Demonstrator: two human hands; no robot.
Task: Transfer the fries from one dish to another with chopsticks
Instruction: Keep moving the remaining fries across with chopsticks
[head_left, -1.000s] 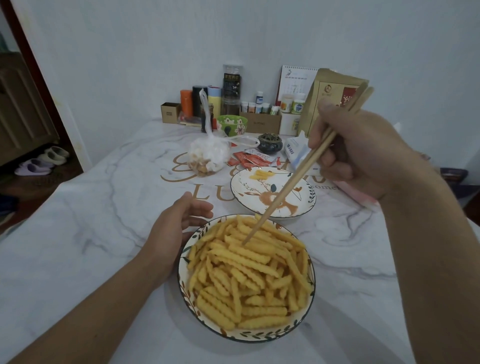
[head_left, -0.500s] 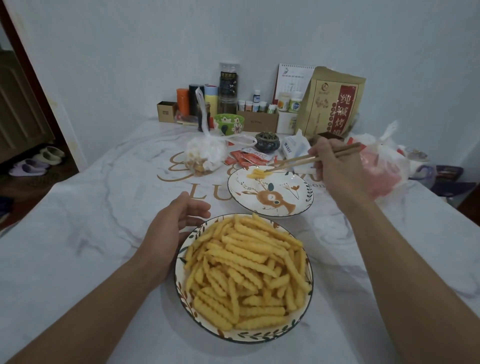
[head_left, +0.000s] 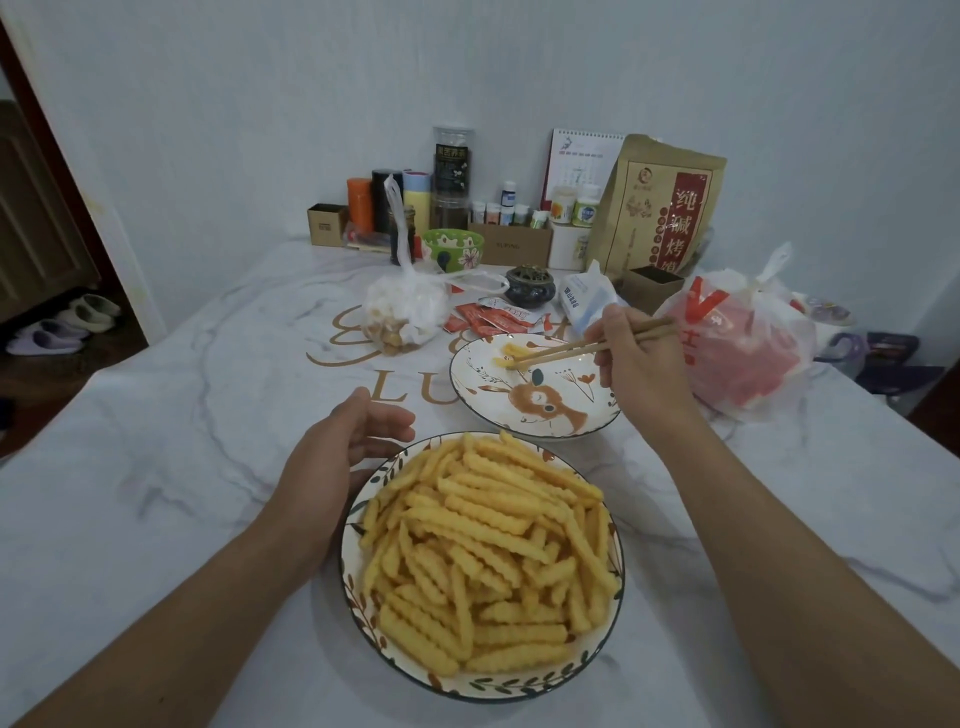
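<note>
From my feed I see my right hand (head_left: 636, 364) stretched out over the far plate (head_left: 550, 415), the one with the deer drawing, its fingers curled tight around a pair of wooden chopsticks (head_left: 582, 345) that run from behind the knuckles leftward and slightly down. Their tips sit at the upper left of that plate, right against a couple of small fries (head_left: 511, 355) lying there; I cannot tell whether the tips are pinching a fry or just resting on it. Those fries lie well away from my fingers, a full chopstick length to the left of them. My left hand (head_left: 343, 457) rests on the marble-patterned table (head_left: 156, 467) against the upper left rim of the near bowl (head_left: 353, 525), fingers loosely curved around the rim's edge and thumb up, cupping rather than clamping it. That bowl is heaped with crinkle-cut fries (head_left: 488, 551), none of them touched by either hand. The two dishes sit just beside each other, the plate behind and a little right of the bowl. Farther back I see a white plastic bag (head_left: 405, 312), red sauce packets (head_left: 488, 319), a green bowl (head_left: 452, 249), a brown paper bag (head_left: 660, 208) and a red-and-white plastic bag (head_left: 743, 348)
</note>
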